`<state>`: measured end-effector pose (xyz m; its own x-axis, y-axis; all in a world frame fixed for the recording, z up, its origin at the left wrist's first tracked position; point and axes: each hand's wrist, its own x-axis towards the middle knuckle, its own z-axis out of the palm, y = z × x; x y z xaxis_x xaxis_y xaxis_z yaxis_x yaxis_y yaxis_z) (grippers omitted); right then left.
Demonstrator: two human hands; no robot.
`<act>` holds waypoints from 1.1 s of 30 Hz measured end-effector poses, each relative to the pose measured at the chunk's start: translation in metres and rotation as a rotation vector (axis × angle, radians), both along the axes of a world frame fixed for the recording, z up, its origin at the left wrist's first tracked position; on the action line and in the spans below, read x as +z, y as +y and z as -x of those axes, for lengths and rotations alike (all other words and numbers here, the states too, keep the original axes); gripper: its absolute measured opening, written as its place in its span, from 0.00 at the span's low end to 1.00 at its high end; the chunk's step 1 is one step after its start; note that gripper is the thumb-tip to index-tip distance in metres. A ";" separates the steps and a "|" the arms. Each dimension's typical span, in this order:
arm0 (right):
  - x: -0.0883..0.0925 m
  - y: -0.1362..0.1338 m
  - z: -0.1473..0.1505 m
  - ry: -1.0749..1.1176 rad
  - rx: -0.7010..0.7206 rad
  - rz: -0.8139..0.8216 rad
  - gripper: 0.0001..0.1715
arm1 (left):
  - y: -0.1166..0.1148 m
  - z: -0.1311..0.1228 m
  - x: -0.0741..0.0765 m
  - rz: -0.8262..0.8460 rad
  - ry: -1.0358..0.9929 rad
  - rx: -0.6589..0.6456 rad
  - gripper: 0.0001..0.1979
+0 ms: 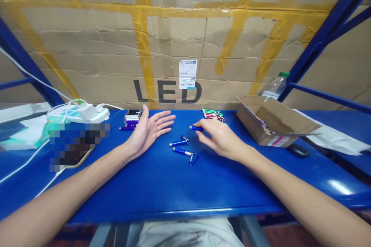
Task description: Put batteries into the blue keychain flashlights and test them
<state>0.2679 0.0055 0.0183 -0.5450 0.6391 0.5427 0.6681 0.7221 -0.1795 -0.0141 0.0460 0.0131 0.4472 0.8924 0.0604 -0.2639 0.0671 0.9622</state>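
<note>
My left hand (147, 129) is open, palm turned inward, beside a stack of black, silver and purple penlights (131, 119). Between thumb and fingers my right hand (216, 135) grips a blue penlight (196, 127), just in front of a row of green and red penlights (212, 114). On the blue table (162, 189), between the hands, lie two more blue penlights, one (179, 143) above the other (181, 151); the lower one has a blue carabiner clip (193, 159).
An open cardboard box (269, 123) stands at the right, with a black mouse (298, 151) and a bottle (275, 87) near it. At the left are a power strip (100, 115), white cables and a partly blurred phone (82, 154). A large taped carton (174, 46) forms the back.
</note>
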 end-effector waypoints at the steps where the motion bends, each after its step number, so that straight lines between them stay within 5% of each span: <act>1: 0.001 -0.001 0.001 -0.006 -0.012 0.008 0.10 | 0.000 0.000 -0.001 -0.002 0.008 -0.006 0.47; 6: 0.005 -0.008 0.004 -0.007 0.066 0.113 0.10 | -0.002 -0.001 -0.001 -0.001 0.025 0.001 0.46; 12: 0.001 -0.005 0.002 -0.021 -0.019 0.054 0.11 | 0.000 0.000 0.000 -0.033 0.028 -0.010 0.48; 33: -0.002 -0.006 0.001 -0.035 0.019 0.149 0.15 | 0.000 0.001 0.000 -0.035 0.040 -0.025 0.49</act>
<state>0.2667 -0.0008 0.0167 -0.5746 0.7006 0.4231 0.6622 0.7018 -0.2626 -0.0148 0.0460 0.0131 0.4719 0.8786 0.0730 -0.2235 0.0392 0.9739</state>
